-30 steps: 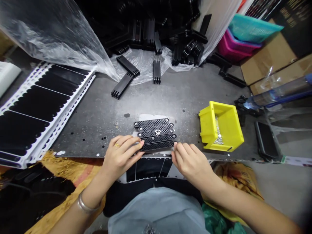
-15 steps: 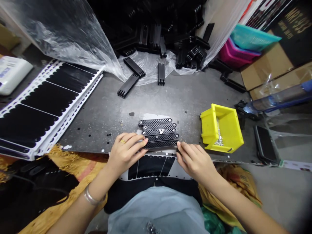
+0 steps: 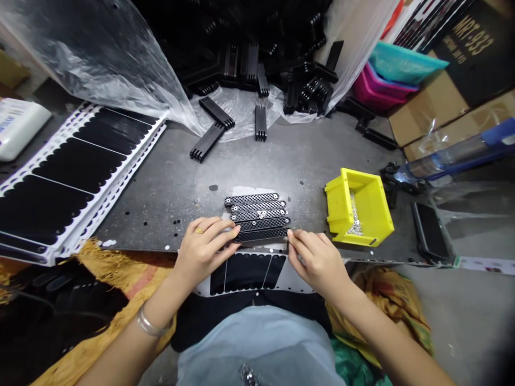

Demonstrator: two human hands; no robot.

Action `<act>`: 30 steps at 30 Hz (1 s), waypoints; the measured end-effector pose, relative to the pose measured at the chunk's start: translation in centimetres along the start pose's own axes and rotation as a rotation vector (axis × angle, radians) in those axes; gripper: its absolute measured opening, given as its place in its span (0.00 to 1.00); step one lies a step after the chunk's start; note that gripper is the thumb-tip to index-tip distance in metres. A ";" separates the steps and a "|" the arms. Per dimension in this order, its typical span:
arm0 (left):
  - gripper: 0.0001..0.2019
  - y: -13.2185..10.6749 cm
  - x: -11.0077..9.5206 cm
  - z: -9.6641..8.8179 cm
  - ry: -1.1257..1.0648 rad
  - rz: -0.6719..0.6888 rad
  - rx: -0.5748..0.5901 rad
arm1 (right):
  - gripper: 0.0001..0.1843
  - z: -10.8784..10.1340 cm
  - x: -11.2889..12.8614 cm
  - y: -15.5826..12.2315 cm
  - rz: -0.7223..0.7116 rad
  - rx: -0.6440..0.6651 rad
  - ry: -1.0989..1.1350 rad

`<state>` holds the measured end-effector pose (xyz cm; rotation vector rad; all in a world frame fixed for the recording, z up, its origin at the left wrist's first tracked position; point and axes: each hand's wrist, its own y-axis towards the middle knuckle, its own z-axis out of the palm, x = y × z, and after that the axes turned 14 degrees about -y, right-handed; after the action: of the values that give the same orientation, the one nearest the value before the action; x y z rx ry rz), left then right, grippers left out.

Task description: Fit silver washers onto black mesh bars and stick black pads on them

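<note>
Several black bars with a diamond-mesh pattern lie in a row on the table, small silvery pieces (image 3: 261, 214) on some of them. My left hand (image 3: 205, 244), wearing a ring, pinches the left end of the nearest black mesh bar (image 3: 261, 235) between thumb and fingers. At that bar's right end, the fingertips of my right hand (image 3: 316, 260) are pressed together. Whatever they pinch is too small or hidden to make out. A white sheet with black panels (image 3: 247, 272) lies below the bars, between my wrists.
A yellow bin (image 3: 380, 212) with small shiny parts stands right, near a phone (image 3: 430, 230) and a blue-handled clear tube (image 3: 450, 161). Black slotted blocks (image 3: 260, 123) spill from a plastic bag (image 3: 132, 64) behind. Stacked black-and-white sheets (image 3: 76, 161) cover the left side.
The view has shifted slightly, so everything sits a little further left. Both hands stay at the two ends of the nearest bar, with the right fingertips closed at its end.
</note>
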<state>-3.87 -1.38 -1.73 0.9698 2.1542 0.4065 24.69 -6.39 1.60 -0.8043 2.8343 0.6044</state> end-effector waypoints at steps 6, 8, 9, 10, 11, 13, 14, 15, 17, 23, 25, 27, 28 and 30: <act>0.08 0.2 -0.2 -0.2 0.020 -0.004 0.014 | 0.16 0.1 0.3 1.9 -0.007 0.040 0.000; 0.08 0.2 -0.3 -0.2 0.024 -0.010 0.010 | 0.14 0.1 -0.9 0.7 0.102 0.100 0.277; 0.08 0.2 -0.3 -0.1 0.024 -0.015 0.005 | 0.14 0.1 -1.6 -0.2 0.189 0.121 0.430; 0.08 0.2 -0.3 -0.1 0.021 -0.019 0.001 | 0.15 0.0 -2.1 -1.0 0.297 0.118 0.556; 0.08 0.1 -0.4 -0.1 0.018 -0.022 0.000 | 0.15 0.0 -2.4 -1.6 0.411 0.092 0.642; 0.08 0.1 -0.4 0.0 0.018 -0.027 0.004 | 0.13 0.0 -2.0 -2.0 0.557 -0.020 0.688; 0.09 0.0 -0.4 0.1 0.020 -0.031 0.009 | 0.11 0.1 -1.4 -1.5 0.556 -0.072 0.676; 0.10 -0.1 -0.5 0.1 0.019 -0.043 0.016 | 0.10 0.2 -0.6 -0.8 0.499 -0.096 0.663; 0.13 -0.2 -0.7 0.1 0.008 -0.094 0.027 | 0.11 0.9 1.0 1.6 0.315 -0.085 0.616; 0.34 -0.1 -1.3 0.3 -0.102 -0.287 0.004 | 0.10 2.6 3.1 6.8 0.150 0.017 0.423; 0.39 0.4 -1.2 0.6 -0.098 -0.309 0.040 | 0.09 2.6 3.6 6.6 0.059 -0.020 0.416; 0.40 0.8 -0.9 1.1 -0.080 -0.308 0.108 | 0.08 2.4 4.4 5.9 -0.062 -0.083 0.354; 0.39 0.9 -0.7 1.3 -0.075 -0.301 0.137 | 0.08 2.3 4.9 5.6 -0.111 -0.110 0.311; 0.37 1.1 -0.3 1.7 -0.074 -0.290 0.173 | 0.11 2.0 5.8 5.1 -0.173 -0.129 0.236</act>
<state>-1.88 -0.93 -2.16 0.7349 2.2450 0.0443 17.11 -4.31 0.17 -1.2042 2.9109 0.7148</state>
